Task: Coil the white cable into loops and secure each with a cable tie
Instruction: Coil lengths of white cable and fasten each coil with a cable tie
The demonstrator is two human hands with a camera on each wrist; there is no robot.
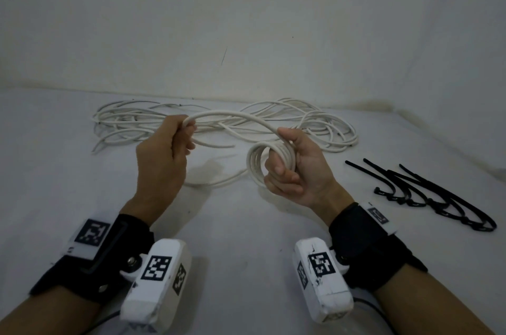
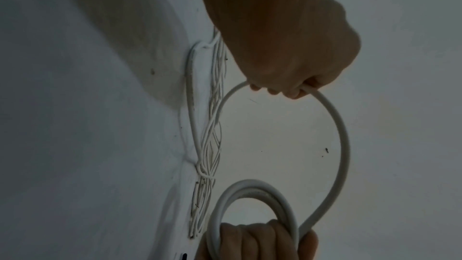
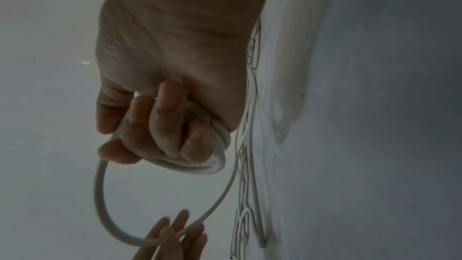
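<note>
Still early, I'd say. Left hand has its fingers curled round the free run of the white cable; right hand grips a small coil of a few turns. Most of the cable lies loose in a pile at 12 o'clock. The black cable ties sit untouched at 3 o'clock, so no tying yet. Plain white counter, bare white wall behind, dim light.
</note>
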